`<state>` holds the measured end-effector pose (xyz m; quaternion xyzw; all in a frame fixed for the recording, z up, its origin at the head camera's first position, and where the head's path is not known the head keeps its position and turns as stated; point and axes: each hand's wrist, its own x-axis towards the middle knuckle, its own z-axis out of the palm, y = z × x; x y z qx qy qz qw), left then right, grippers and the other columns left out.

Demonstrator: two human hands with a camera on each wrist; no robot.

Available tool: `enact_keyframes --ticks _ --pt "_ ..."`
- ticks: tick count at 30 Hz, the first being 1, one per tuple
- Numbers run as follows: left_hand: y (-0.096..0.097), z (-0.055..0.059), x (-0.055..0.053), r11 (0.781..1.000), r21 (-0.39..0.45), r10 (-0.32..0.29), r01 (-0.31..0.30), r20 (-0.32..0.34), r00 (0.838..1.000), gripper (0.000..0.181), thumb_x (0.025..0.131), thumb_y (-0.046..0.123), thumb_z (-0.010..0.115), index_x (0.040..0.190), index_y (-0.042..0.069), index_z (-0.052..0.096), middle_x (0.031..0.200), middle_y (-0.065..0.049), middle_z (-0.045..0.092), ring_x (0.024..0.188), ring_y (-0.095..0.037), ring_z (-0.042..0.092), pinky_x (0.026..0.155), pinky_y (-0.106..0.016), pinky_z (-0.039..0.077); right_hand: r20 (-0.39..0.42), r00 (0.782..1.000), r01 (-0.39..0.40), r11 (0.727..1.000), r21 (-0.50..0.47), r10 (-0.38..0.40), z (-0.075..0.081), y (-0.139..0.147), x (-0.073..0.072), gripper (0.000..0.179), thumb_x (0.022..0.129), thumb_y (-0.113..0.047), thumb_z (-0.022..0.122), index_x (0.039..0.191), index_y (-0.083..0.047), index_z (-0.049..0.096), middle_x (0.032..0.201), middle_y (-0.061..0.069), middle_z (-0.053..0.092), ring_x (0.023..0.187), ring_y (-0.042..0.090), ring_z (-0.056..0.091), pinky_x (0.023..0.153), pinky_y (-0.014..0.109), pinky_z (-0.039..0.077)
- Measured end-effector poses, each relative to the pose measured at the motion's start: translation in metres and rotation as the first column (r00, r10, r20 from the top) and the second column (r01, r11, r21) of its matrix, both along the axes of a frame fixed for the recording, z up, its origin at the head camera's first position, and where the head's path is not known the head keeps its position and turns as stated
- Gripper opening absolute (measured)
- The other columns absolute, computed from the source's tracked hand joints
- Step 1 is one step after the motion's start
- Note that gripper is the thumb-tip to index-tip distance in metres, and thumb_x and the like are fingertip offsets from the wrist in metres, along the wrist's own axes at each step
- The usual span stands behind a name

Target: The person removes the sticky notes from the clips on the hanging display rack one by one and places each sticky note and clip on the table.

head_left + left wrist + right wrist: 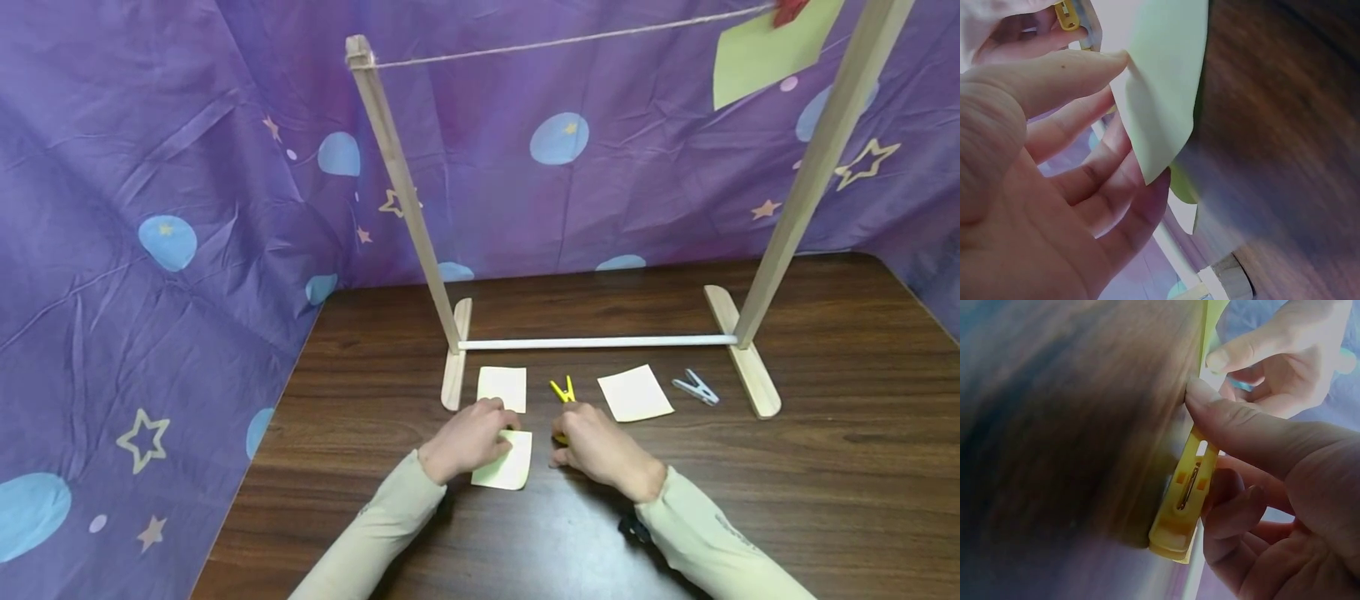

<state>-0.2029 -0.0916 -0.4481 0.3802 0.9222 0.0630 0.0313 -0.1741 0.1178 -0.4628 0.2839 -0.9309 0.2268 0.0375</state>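
Note:
My left hand (468, 437) pinches a pale yellow paper square (510, 468) by its edge, low over the table. In the left wrist view the thumb lies on the near face of the paper (1166, 94), the other fingers behind it. Beside it, my right hand (603, 444) holds a yellow clothespin (564, 387), its forked end showing past the fingers. Seen from the right wrist, the thumb covers one end of the clothespin (1186, 494) and curled fingers sit along its far side. A second paper square (504, 385) lies just beyond the left hand.
A third paper square (636, 393) and a light grey clothespin (697, 387) lie on the dark wooden table (337, 467). Behind them stands a wooden frame (405, 192) with a white bottom bar (600, 342). From its twine (562, 42), a red clip (789, 11) holds a yellow-green sheet (765, 60).

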Motion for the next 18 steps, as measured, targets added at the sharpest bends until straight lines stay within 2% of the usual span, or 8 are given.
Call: enact_keyframes --ticks 10,18 --pt "0.0003 0.0007 0.0013 1.0 0.013 0.002 -0.001 -0.024 1.0 0.026 0.079 0.014 0.069 0.105 0.013 0.072 0.094 -0.002 0.066 0.081 -0.014 0.06 0.064 -0.023 0.048 -0.024 1.0 -0.003 1.0 -0.009 0.003 -0.0022 0.0022 -0.0021 0.029 0.062 -0.026 0.088 0.057 -0.017 0.06 0.06 -0.007 0.051 0.058 0.005 0.045 0.051 0.02 0.04" --pt "0.0007 0.0001 0.0015 1.0 0.016 0.016 -0.015 -0.03 0.999 0.025 0.077 0.014 0.07 0.103 0.012 0.072 0.092 -0.002 0.065 0.08 -0.015 0.06 0.063 -0.024 0.048 -0.001 0.999 0.037 0.999 -0.002 -0.037 0.0002 0.002 -0.0021 0.031 0.059 -0.03 0.089 0.063 -0.015 0.062 0.064 -0.004 0.051 0.061 0.008 0.044 0.053 0.022 0.039"
